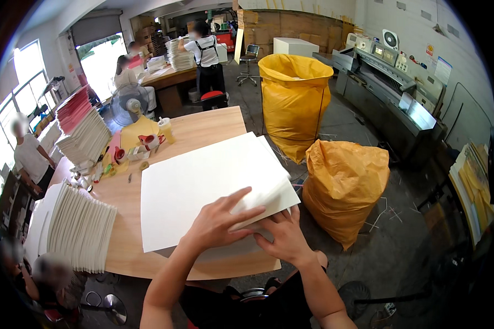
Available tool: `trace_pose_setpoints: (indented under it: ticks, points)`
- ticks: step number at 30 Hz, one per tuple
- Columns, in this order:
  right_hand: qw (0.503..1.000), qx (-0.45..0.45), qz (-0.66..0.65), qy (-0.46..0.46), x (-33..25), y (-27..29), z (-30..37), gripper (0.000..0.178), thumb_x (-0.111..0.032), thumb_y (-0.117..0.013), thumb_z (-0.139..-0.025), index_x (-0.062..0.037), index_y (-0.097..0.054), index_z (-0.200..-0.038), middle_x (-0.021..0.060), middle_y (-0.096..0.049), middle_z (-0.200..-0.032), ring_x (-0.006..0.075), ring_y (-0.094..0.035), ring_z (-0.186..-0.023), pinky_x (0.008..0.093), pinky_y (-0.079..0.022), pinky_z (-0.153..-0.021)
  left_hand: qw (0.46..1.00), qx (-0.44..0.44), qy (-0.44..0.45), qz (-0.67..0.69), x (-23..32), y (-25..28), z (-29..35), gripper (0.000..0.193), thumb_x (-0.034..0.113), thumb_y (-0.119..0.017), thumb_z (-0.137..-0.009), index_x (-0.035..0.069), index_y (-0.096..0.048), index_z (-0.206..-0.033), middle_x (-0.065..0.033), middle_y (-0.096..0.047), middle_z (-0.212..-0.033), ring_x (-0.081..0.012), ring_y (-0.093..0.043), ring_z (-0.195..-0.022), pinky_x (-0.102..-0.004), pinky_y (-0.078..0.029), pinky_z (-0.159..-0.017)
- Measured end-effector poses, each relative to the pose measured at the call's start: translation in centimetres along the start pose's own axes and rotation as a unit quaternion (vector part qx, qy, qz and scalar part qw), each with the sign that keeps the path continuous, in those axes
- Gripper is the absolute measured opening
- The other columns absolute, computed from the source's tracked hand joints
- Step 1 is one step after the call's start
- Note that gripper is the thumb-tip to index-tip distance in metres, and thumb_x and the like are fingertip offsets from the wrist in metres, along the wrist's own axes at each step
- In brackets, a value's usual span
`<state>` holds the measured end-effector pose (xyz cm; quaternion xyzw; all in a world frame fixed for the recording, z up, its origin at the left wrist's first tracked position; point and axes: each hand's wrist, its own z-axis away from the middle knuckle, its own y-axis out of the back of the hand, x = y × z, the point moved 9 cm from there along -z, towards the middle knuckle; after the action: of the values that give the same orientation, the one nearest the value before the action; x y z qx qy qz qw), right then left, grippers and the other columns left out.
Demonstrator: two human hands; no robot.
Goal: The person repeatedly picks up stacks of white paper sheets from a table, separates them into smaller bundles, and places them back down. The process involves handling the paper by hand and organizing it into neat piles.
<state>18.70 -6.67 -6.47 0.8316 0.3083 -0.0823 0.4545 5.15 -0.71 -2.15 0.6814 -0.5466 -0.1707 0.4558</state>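
Observation:
A stack of large white paper sheets lies in front of me on the table, its right corner fanned slightly apart. My left hand rests over the near edge with fingers spread across the top sheet. Close beside it, my right hand has its fingers at the near right corner, where the top sheet is raised and blurred. Some of its fingertips are tucked behind the paper edge, with the thumb pointing toward my left hand.
The wooden table carries a tall pile of white booklets, a pink-topped pile, tape rolls, a bottle and a fan. Two yellow sacks stand on the right, before a grey machine. Several people are around.

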Motion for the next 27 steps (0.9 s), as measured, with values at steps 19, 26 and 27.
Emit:
trace_pose_setpoints:
  ticks: [19,26,27]
  points:
    - [0.973,0.036,-0.003,-0.227,8.0,5.4,0.4,0.036,-0.027,-0.082,-0.093,0.0008,-0.060,-0.084,0.0134,-0.062,-0.070,0.0273,-0.061,-0.066,0.0412,-0.048,-0.062,0.998,-0.022,0.056,-0.036,-1.6,-1.0,-0.5,0.050,0.027,-0.076,-0.094,0.012,-0.068,-0.141,-0.0124,-0.071,-0.132,-0.0303,-0.073,-0.112,-0.0426,-0.062,-0.091]
    - [0.825,0.150,-0.465,-0.284,8.4,1.9,-2.1,0.043,-0.028,-0.073,-0.103,-0.0010,-0.049,-0.080,0.0061,-0.053,-0.063,0.0140,-0.050,-0.056,0.0344,-0.041,-0.053,0.996,0.022,0.059,0.064,-1.3,0.4,-1.0,0.044,0.001,-0.067,-0.094,0.021,-0.074,-0.133,-0.0153,-0.064,-0.147,-0.0356,-0.075,-0.114,-0.0444,-0.063,-0.092]
    - [0.734,0.148,-0.583,-0.315,8.4,1.0,-2.1,0.042,-0.026,-0.072,-0.104,-0.0013,-0.048,-0.080,0.0038,-0.052,-0.062,0.0116,-0.048,-0.056,0.0328,-0.040,-0.053,0.995,0.022,0.065,0.068,-1.4,0.4,-0.9,0.042,0.002,-0.069,-0.094,0.022,-0.076,-0.131,-0.0149,-0.064,-0.148,-0.0352,-0.075,-0.114,-0.0440,-0.063,-0.091]
